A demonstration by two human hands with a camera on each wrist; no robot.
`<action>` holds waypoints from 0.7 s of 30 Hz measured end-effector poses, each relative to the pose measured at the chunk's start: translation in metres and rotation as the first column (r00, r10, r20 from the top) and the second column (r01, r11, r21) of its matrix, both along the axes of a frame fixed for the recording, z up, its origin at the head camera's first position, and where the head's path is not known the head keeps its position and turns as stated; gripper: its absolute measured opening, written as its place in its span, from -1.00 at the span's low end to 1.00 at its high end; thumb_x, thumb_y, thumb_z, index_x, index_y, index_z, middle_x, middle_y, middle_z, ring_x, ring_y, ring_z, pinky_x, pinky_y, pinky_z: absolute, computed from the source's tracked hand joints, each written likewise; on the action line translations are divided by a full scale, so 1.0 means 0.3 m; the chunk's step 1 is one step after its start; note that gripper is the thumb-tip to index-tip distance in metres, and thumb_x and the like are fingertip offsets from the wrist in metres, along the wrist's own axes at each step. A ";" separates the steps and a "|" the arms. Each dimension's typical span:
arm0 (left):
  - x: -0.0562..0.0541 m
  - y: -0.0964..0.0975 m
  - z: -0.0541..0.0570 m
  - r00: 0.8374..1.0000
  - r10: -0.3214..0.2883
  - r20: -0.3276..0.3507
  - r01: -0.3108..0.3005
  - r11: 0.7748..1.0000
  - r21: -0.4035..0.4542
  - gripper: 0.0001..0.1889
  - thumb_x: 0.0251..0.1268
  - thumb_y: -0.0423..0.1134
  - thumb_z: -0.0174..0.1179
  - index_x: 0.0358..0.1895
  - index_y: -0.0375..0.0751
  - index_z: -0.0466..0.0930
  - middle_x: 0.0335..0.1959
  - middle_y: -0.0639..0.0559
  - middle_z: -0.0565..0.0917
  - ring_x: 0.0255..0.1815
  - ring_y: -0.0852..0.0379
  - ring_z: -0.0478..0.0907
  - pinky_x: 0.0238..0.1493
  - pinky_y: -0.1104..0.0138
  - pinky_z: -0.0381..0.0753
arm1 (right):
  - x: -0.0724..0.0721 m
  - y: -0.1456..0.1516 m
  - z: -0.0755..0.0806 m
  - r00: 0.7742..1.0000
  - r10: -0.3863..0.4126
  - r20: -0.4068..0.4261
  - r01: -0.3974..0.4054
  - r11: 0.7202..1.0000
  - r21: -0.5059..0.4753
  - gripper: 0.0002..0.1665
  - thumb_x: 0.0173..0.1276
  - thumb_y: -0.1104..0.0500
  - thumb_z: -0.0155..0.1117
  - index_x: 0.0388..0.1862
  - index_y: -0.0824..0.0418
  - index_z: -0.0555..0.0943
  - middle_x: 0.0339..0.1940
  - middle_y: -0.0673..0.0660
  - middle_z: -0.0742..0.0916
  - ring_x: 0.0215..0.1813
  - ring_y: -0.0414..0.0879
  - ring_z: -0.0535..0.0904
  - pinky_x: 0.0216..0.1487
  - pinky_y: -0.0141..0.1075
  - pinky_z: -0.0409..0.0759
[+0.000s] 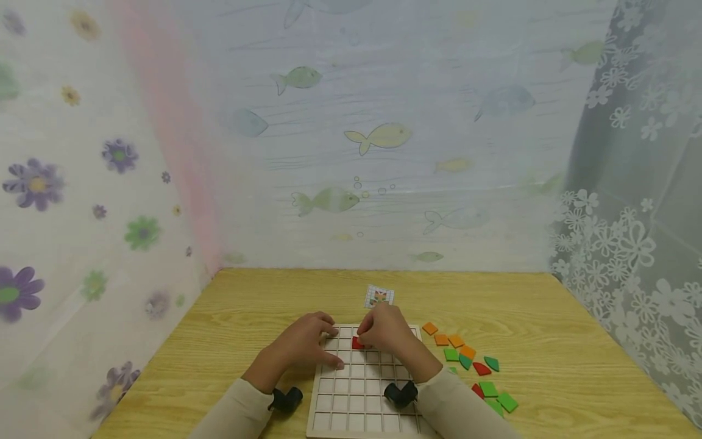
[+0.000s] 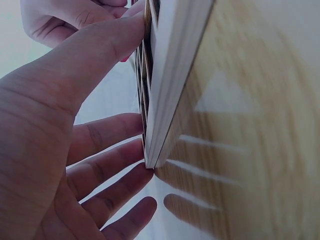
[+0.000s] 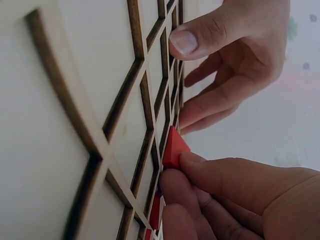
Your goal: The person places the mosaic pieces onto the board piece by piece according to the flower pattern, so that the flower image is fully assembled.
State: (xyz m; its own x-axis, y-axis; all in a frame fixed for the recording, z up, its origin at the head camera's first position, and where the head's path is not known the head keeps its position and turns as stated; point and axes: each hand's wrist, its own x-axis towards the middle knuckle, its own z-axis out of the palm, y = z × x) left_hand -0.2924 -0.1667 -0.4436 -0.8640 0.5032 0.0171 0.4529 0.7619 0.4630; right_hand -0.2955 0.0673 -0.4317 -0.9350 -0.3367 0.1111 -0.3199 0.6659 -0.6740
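The right hand (image 1: 386,329) has thumb and forefinger closed in a pinch on a red piece (image 3: 173,150), held at the far part of a gridded wooden board (image 1: 356,403); in the right wrist view the piece stands tilted against the ribs, not flat in a cell. Nearer the camera there, more red (image 3: 156,212) shows beside the curled fingers, apparently already sitting in the grid. The left hand (image 1: 301,344) holds nothing — its fingers are spread, thumb over the left part of the board and fingertips at the far left edge, seemingly steadying it. The step in hand looks like seating this red piece in its cell; the next move would call for turning its edges square to the ribs, then letting it drop and pressing it level. Just beyond the board lies a small patterned card (image 1: 379,295), and to the right, on the table (image 1: 263,299), are loose orange pieces (image 1: 442,340) and green pieces (image 1: 487,389), with some red and dark green ones among them. Hard to make out: the right hand hides the cells beneath it and the card's lower edge — its pattern is too small to read surely — and the right sleeve (image 1: 466,408) covers part of the board's near right side and perhaps some loose pieces.
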 end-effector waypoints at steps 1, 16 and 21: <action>0.001 0.000 0.000 1.000 0.000 0.002 0.000 1.000 0.002 -0.22 -0.04 0.25 0.59 0.24 -0.13 0.71 0.36 -0.06 0.56 0.36 -0.13 0.51 0.29 -0.03 0.59 | 0.001 0.000 0.000 1.000 0.003 0.001 -0.003 1.000 -0.003 -0.90 0.16 0.28 0.60 -0.49 0.12 0.82 -0.56 -0.08 0.76 -0.48 -0.20 0.63 -0.39 -0.29 0.66; -0.003 -0.004 -0.004 1.000 -0.013 -0.013 0.013 1.000 0.005 -0.22 -0.03 0.25 0.59 0.25 -0.13 0.71 0.35 -0.07 0.57 0.35 -0.12 0.52 0.28 -0.03 0.60 | 0.007 -0.011 0.004 1.000 -0.017 -0.021 0.018 0.999 0.033 -0.89 0.14 0.29 0.61 -0.50 0.14 0.81 -0.54 -0.08 0.75 -0.44 -0.20 0.59 -0.38 -0.30 0.63; -0.001 -0.003 -0.001 1.000 -0.012 -0.010 0.012 1.000 0.013 -0.22 -0.03 0.24 0.59 0.25 -0.14 0.71 0.35 -0.08 0.57 0.35 -0.13 0.52 0.29 -0.04 0.59 | 0.008 -0.014 0.006 0.999 -0.020 -0.025 0.021 0.999 0.039 -0.89 0.12 0.28 0.63 -0.49 0.14 0.81 -0.52 -0.07 0.75 -0.43 -0.19 0.58 -0.38 -0.28 0.63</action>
